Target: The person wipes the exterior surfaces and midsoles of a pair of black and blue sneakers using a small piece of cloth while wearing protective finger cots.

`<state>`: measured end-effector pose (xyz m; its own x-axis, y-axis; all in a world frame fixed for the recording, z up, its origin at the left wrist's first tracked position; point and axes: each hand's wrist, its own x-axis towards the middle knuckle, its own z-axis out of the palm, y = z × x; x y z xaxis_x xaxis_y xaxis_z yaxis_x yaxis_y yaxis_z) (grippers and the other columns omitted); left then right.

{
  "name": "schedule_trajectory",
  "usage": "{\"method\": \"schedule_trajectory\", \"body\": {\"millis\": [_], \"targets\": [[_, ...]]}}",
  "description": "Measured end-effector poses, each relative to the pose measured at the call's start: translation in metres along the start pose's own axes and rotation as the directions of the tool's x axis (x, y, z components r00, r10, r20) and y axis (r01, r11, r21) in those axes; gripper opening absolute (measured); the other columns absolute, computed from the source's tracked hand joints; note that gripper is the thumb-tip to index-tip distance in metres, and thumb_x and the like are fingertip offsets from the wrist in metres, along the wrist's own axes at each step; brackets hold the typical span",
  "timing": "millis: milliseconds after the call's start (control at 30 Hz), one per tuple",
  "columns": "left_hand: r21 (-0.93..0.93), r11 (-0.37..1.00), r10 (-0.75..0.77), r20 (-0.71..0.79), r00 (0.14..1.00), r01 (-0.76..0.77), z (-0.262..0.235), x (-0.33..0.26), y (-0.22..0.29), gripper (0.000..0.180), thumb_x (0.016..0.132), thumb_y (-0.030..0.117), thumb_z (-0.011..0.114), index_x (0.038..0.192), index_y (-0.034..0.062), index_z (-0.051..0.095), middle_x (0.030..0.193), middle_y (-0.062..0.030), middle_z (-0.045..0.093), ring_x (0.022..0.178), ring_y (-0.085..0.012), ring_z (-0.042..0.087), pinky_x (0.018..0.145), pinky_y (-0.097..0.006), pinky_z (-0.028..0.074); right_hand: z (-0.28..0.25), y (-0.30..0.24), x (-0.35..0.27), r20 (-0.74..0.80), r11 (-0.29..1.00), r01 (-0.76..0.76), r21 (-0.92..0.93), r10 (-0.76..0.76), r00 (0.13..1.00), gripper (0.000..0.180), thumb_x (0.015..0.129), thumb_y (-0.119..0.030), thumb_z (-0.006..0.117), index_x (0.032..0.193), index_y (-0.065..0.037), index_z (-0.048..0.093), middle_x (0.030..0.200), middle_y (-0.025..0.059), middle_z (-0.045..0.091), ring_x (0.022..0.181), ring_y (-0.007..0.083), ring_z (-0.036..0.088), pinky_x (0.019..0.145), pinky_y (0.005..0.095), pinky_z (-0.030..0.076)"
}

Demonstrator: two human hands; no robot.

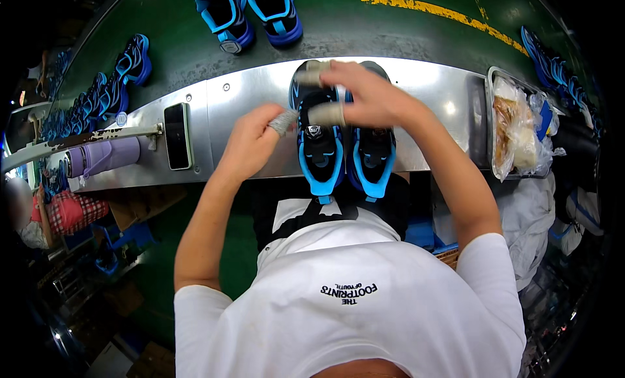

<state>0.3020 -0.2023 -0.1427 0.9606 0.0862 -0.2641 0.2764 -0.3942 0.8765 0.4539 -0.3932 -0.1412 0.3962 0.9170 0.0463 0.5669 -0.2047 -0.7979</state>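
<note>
A pair of blue and black sneakers stands side by side on a metal shelf in front of me, heels toward me. My left hand is closed beside the left sneaker, its taped fingertips at the shoe's upper edge. My right hand reaches across from the right and rests on the tongue area of the left sneaker, fingers wrapped in tape. The right sneaker lies partly under my right wrist. What my fingers pinch is too small to tell.
A green conveyor belt runs behind the shelf, carrying another blue pair and more shoes at far left and far right. A phone and a purple bottle lie at left. A tray with plastic bags sits at right.
</note>
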Motion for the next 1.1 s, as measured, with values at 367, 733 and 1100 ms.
{"method": "schedule_trajectory", "body": {"millis": [367, 733, 1100], "targets": [[0.543, 0.839, -0.211, 0.319, 0.924, 0.004, 0.008, 0.029, 0.043, 0.028, 0.073, 0.027, 0.063, 0.076, -0.0002, 0.063, 0.075, -0.0184, 0.065, 0.071, -0.0358, 0.063, 0.064, -0.043, 0.048, 0.049, -0.025, -0.029, -0.071, 0.934, -0.015, -0.358, -0.012, 0.997, 0.06, 0.063, -0.028, 0.079, 0.114, 0.0, 0.062, 0.119, 0.0146, 0.058, 0.113, 0.0309, 0.053, 0.093, 0.0404, 0.048], [0.342, 0.9, 0.253, 0.095, 0.963, -0.271, 0.002, -0.004, 0.01, 0.026, 0.069, 0.009, 0.069, 0.092, 0.0028, 0.058, 0.085, -0.0096, 0.056, 0.076, -0.0266, 0.056, 0.065, -0.036, 0.046, 0.027, -0.02, -0.025, -0.009, 0.996, 0.027, -0.083, -0.028, 1.0, 0.059, 0.068, -0.025, 0.079, 0.122, -0.007, 0.063, 0.116, 0.0153, 0.059, 0.117, 0.0332, 0.051, 0.099, 0.041, 0.044], [-0.618, 0.712, -0.318, 0.14, 0.938, 0.334, 0.049, -0.068, -0.005, 0.025, 0.097, 0.009, 0.053, 0.117, 0.0007, 0.064, 0.095, -0.0084, 0.067, 0.072, -0.0095, 0.055, 0.064, -0.022, 0.046, 0.01, -0.038, -0.01, 0.189, 0.995, -0.083, -0.049, 0.091, 0.978, 0.036, 0.079, -0.021, 0.074, 0.114, -0.015, 0.071, 0.091, 0.0113, 0.055, 0.095, 0.0292, 0.054, 0.086, 0.0392, 0.044]]}}
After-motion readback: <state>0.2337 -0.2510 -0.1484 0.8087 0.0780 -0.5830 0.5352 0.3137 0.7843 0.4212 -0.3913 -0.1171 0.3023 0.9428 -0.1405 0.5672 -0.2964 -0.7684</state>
